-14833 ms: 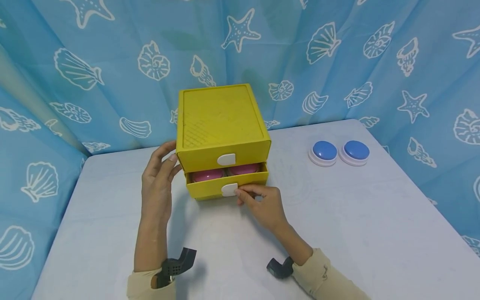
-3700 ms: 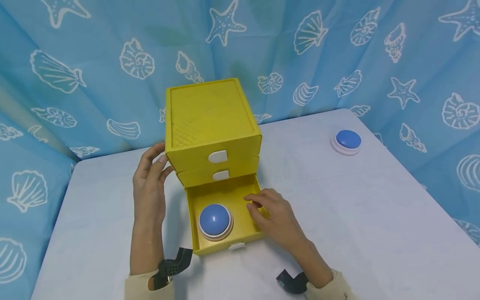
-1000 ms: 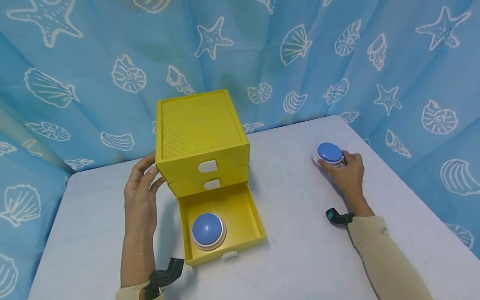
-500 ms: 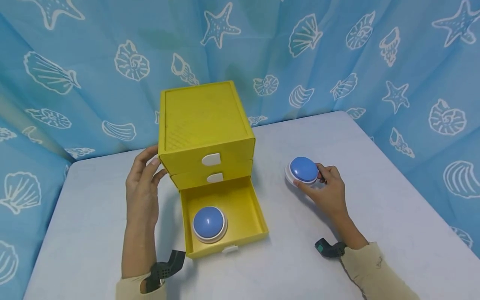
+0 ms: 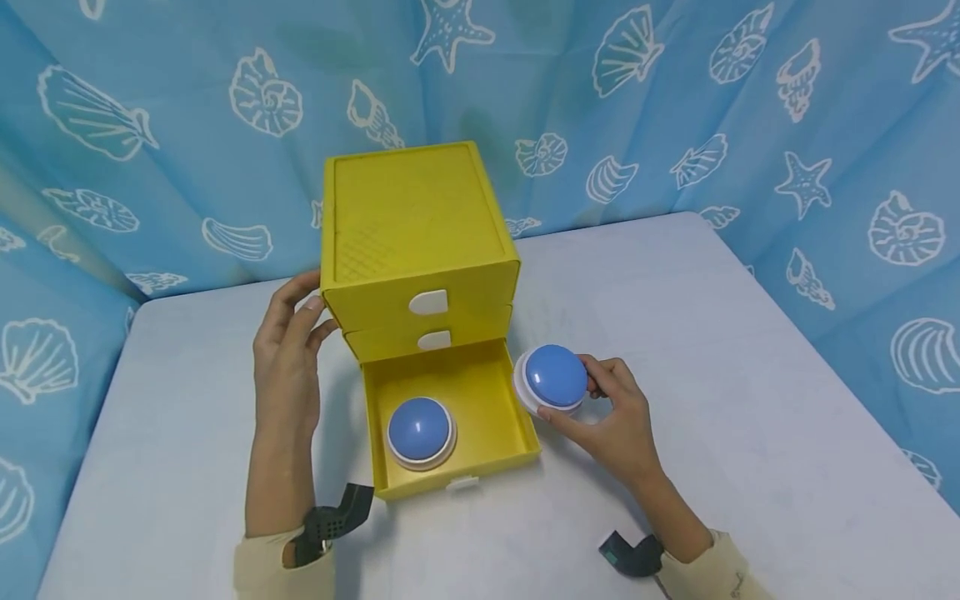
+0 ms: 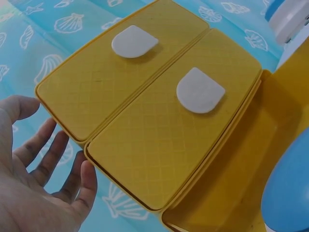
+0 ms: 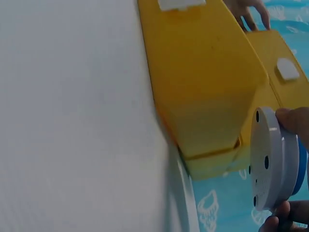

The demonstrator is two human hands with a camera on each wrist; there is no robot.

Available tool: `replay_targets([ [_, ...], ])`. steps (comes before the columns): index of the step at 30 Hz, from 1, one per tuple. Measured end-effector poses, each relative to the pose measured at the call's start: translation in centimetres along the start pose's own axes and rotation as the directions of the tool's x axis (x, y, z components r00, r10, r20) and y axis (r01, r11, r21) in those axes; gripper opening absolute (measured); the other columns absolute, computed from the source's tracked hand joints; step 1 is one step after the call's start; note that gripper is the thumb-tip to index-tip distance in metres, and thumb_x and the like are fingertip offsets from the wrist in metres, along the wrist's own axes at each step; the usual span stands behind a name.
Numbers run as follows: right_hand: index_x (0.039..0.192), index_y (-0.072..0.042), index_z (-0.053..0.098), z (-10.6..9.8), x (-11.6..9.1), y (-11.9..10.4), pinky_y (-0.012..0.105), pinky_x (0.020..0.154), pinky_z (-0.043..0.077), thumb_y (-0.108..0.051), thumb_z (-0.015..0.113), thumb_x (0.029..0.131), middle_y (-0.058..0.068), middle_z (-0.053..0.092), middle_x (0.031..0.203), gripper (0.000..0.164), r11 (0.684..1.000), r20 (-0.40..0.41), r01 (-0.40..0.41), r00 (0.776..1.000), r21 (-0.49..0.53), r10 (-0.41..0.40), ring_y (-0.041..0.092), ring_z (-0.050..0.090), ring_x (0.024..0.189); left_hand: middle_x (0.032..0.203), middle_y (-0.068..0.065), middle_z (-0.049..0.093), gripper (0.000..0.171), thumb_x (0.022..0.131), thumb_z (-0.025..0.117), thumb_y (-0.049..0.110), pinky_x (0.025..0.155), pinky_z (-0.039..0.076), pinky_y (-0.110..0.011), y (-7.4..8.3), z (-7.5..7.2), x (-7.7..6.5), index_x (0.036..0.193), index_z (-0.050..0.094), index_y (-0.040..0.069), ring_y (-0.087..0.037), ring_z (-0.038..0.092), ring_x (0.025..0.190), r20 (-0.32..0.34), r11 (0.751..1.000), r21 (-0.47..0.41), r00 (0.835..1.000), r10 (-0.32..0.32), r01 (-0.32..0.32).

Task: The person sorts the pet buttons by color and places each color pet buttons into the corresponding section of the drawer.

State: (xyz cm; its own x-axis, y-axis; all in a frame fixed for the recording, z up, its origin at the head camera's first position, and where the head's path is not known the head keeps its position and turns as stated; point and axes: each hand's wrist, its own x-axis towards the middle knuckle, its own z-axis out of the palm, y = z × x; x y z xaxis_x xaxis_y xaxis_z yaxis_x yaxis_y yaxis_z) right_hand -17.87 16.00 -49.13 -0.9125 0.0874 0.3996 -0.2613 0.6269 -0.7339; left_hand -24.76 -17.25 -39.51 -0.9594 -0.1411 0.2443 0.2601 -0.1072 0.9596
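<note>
A yellow drawer cabinet [image 5: 420, 217] stands at the back of the table, its bottom drawer [image 5: 487, 425] pulled out. One blue push button [image 5: 418, 429] on a white base lies in that drawer's left half. My right hand [image 5: 618, 417] holds a second blue push button [image 5: 556, 377] by its white rim, tilted, at the drawer's right edge. In the right wrist view the base underside [image 7: 265, 159] shows, pinched between thumb and fingers. My left hand [image 5: 288, 367] rests its loosely bent fingers against the cabinet's left side, as the left wrist view also shows.
Two upper drawers with white tabs [image 5: 428, 302] are closed. A white cloth [image 5: 712, 400] covers the table. Blue curtains with shell prints [image 5: 570, 100] hang behind and at both sides. A dark camera mount [image 5: 333, 521] sits on each wrist.
The middle drawer, ajar with pink-domed things inside, has been closed and the bottom one opened. My right hand took the second blue button from the right and carried it left to the drawer.
</note>
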Motion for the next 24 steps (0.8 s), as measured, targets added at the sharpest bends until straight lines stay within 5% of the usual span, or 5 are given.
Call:
replay_targets([
  [9, 0.124, -0.022, 0.057, 1.7, -1.2, -2.9, 0.032, 0.069, 0.041, -0.036, 0.085, 0.060, -0.002, 0.043, 0.093, 0.071, 0.992, 0.048, 0.016, 0.999, 0.121, -0.022, 0.012, 0.042, 0.087, 0.130, -0.004, 0.047, 0.038, 0.089, 0.059, 0.033, 0.096, 0.038, -0.039, 0.0, 0.0, 0.2, 0.123, 0.056, 0.015, -0.023, 0.042, 0.117, -0.007, 1.000, -0.021, 1.000, -0.003, 0.003],
  [13, 0.121, -0.013, 0.058, 1.9, -1.4, -5.6, 0.026, 0.069, 0.038, -0.028, 0.087, 0.060, 0.005, 0.043, 0.091, 0.070, 0.988, 0.075, 0.018, 0.997, 0.152, -0.030, 0.018, 0.043, 0.086, 0.130, -0.004, 0.047, 0.039, 0.089, 0.060, 0.032, 0.096, 0.040, -0.036, 0.0, 0.0, 0.2, 0.123, 0.056, 0.015, -0.023, 0.043, 0.117, -0.013, 0.999, -0.035, 1.000, -0.002, 0.002],
  [20, 0.127, -0.029, 0.052, 3.7, -2.0, -4.3, 0.034, 0.071, 0.040, -0.044, 0.083, 0.060, -0.004, 0.038, 0.095, 0.075, 0.989, 0.138, 0.004, 0.990, 0.148, -0.024, 0.016, 0.042, 0.091, 0.130, -0.005, 0.047, 0.039, 0.088, 0.061, 0.032, 0.094, 0.041, -0.035, 0.0, 0.1, 0.3, 0.123, 0.056, 0.014, -0.024, 0.044, 0.116, -0.016, 0.998, -0.061, 1.000, -0.001, 0.000],
  [24, 0.133, -0.026, 0.048, 3.8, -2.1, -4.2, 0.034, 0.074, 0.037, -0.045, 0.081, 0.064, 0.001, 0.038, 0.101, 0.078, 0.990, 0.190, 0.017, 0.981, 0.138, -0.043, 0.017, 0.039, 0.095, 0.130, -0.005, 0.047, 0.039, 0.088, 0.061, 0.031, 0.095, 0.039, -0.038, 0.0, 0.2, 0.3, 0.123, 0.056, 0.014, -0.024, 0.043, 0.116, -0.017, 0.998, -0.066, 1.000, 0.000, -0.001],
])
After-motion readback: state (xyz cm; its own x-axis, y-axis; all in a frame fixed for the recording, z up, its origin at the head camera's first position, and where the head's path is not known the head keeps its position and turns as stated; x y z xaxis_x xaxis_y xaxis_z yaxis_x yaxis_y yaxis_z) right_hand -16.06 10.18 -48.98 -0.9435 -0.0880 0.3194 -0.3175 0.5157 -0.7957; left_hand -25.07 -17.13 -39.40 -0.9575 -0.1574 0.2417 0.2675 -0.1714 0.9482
